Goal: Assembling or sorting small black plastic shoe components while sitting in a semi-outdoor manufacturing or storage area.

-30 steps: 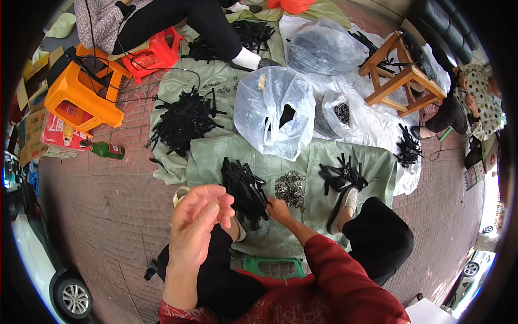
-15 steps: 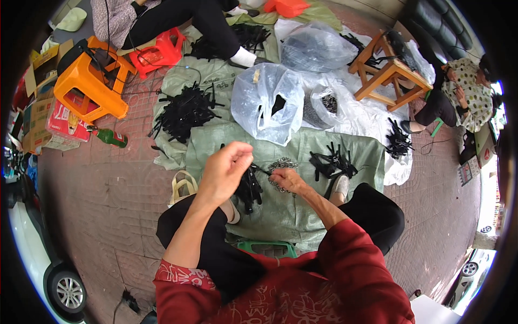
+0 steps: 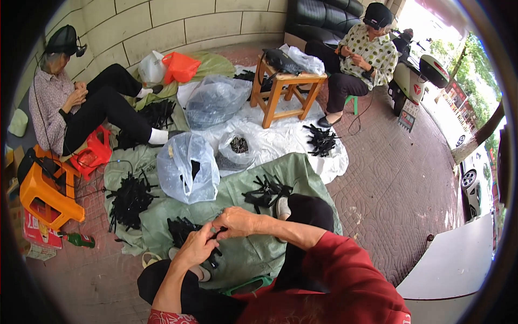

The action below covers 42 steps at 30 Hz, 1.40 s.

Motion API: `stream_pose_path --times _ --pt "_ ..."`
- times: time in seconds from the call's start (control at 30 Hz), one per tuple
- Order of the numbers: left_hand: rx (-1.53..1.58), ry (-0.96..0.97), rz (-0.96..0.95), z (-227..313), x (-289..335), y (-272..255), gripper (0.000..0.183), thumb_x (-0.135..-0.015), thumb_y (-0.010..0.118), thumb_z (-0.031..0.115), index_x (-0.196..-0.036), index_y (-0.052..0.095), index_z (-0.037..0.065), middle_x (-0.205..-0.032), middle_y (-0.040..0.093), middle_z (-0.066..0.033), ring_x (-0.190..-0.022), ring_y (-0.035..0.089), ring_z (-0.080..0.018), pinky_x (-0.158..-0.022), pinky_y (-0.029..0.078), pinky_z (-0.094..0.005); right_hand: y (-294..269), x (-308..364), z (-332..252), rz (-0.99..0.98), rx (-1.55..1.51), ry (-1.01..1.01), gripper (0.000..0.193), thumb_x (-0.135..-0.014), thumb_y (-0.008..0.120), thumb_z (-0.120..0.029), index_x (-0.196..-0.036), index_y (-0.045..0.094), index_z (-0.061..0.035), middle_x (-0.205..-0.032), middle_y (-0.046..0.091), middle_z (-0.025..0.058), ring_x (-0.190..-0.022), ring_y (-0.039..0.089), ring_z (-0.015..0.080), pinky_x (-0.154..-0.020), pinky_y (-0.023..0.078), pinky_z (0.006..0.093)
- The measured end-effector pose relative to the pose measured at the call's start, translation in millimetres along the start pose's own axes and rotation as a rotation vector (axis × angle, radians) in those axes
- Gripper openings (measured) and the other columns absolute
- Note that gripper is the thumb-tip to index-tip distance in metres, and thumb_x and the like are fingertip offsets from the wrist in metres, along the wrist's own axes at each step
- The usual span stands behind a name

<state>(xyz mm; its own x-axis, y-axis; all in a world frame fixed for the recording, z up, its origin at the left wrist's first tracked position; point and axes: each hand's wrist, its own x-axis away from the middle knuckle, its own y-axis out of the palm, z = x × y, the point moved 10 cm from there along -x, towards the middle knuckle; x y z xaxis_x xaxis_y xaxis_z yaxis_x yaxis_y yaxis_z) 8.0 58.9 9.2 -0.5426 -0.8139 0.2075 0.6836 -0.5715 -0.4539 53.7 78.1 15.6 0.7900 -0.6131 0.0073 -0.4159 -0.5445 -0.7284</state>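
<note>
My left hand (image 3: 195, 250) and my right hand (image 3: 237, 222) are close together over the green sheet (image 3: 259, 237), fingers bent in a pinch. A short black strap (image 3: 220, 232) shows between them, gripped by both. Its ends are hidden in the fingers. Just beyond my left hand lies a small heap of black straps (image 3: 181, 229), partly covered by that hand. Another black strap heap (image 3: 266, 192) is beyond my right forearm, near my shoe. My right hand hides most of what lies under it.
Clear plastic bags (image 3: 188, 171) stand ahead, one open bag (image 3: 237, 148) holding small metal-looking parts. A larger black strap heap (image 3: 131, 201) lies left. Two seated people work nearby, around a wooden stool (image 3: 286, 89). An orange stool (image 3: 51, 189) and a green bottle (image 3: 80, 239) are far left.
My view has swung up and to the right. My hands, apart before, have come together at the black strap. The metal rings seen by my right hand are now mostly hidden.
</note>
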Motion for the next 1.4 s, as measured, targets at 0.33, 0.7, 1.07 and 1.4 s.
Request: stream_pose_path --times 0.33,0.7,1.07,1.4 --pt "-0.047 -0.061 0.366 -11.2 -0.8 -40.8 0.020 -0.078 0.049 0.006 -0.093 0.057 -0.003 -0.059 0.058 -0.0101 -0.050 0.053 -0.0153 -0.052 0.043 -0.0277 -51.1 -7.2 17.8 0.194 -0.229 0.084 0.020 -0.070 0.065 -0.014 -0.083 0.057 0.0003 -0.073 0.061 0.0132 -0.066 0.059 0.0246 -0.060 0.046 0.0329" --pt "0.405 0.100 0.425 8.4 -4.7 -45.3 0.023 -0.080 0.048 0.001 -0.103 0.047 -0.001 -0.069 0.058 -0.0094 -0.051 0.050 -0.0071 -0.041 0.036 -0.0175 -52.9 -5.9 25.4 0.297 -0.843 0.111 0.015 -0.080 0.060 -0.013 -0.091 0.055 -0.0037 -0.069 0.053 -0.0010 -0.056 0.048 0.0051 -0.050 0.040 0.0195" --pt "1.036 0.087 0.322 -0.2 0.2 -44.1 0.037 -0.077 0.050 -0.003 -0.114 0.042 0.001 -0.068 0.057 -0.0118 -0.047 0.047 -0.0105 -0.039 0.033 -0.0189 -33.9 -15.4 5.5 0.081 -1.532 -0.084 0.021 -0.080 0.059 -0.009 -0.098 0.053 -0.0014 -0.081 0.058 0.0049 -0.065 0.056 0.0107 -0.063 0.047 0.0239" --pt "1.058 0.050 0.156 4.0 -4.7 -32.8 0.024 -0.082 0.050 0.005 -0.105 0.048 -0.001 -0.072 0.054 -0.0065 -0.054 0.046 -0.0084 -0.042 0.031 -0.0180 -18.4 -25.6 29.2 0.176 -1.589 0.080 0.019 -0.077 0.055 0.000 -0.096 0.053 -0.0027 -0.080 0.059 0.0082 -0.071 0.058 0.0148 -0.065 0.048 0.0258"
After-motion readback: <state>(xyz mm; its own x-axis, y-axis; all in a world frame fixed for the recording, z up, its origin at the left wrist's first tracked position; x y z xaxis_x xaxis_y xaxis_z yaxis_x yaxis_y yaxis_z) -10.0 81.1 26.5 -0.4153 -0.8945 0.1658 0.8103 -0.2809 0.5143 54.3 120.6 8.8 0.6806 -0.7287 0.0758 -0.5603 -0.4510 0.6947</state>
